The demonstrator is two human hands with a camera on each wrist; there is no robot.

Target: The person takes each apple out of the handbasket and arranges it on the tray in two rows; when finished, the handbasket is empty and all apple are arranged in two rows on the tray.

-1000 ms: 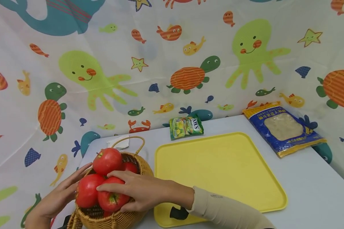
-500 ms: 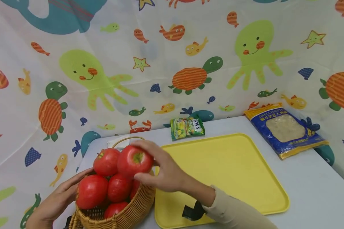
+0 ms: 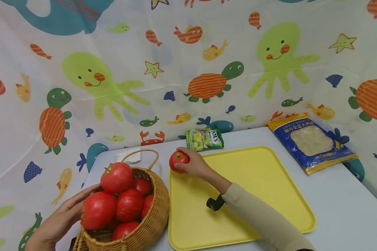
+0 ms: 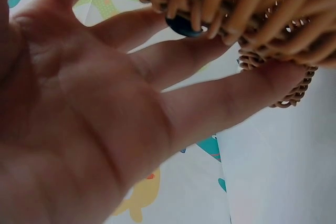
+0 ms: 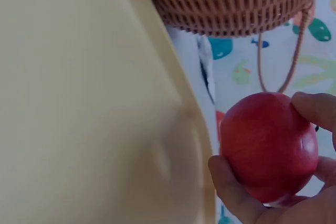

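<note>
A red apple (image 3: 177,161) is gripped by my right hand (image 3: 197,165) over the far left corner of the yellow tray (image 3: 248,205). In the right wrist view, thumb and fingers curl round that apple (image 5: 268,145), close to the tray's rim (image 5: 181,85). To the left stands a tilted wicker basket (image 3: 159,204) holding several red apples (image 3: 117,177), some heaped above its rim. My left hand (image 3: 61,219) rests against the basket's left side. Its extended fingers touch the wicker (image 4: 257,11) in the left wrist view.
Behind the tray lies a small green snack packet (image 3: 204,139). A blue and yellow pasta bag (image 3: 312,141) lies at the right rear. A white paper piece (image 3: 130,158) sits behind the basket handle (image 3: 155,158). The printed cloth (image 3: 176,69) hangs along the back.
My right hand took an apple from the front of the basket, lifted it, then carried it right and away to the tray's far left corner. My left hand stayed at the basket.
</note>
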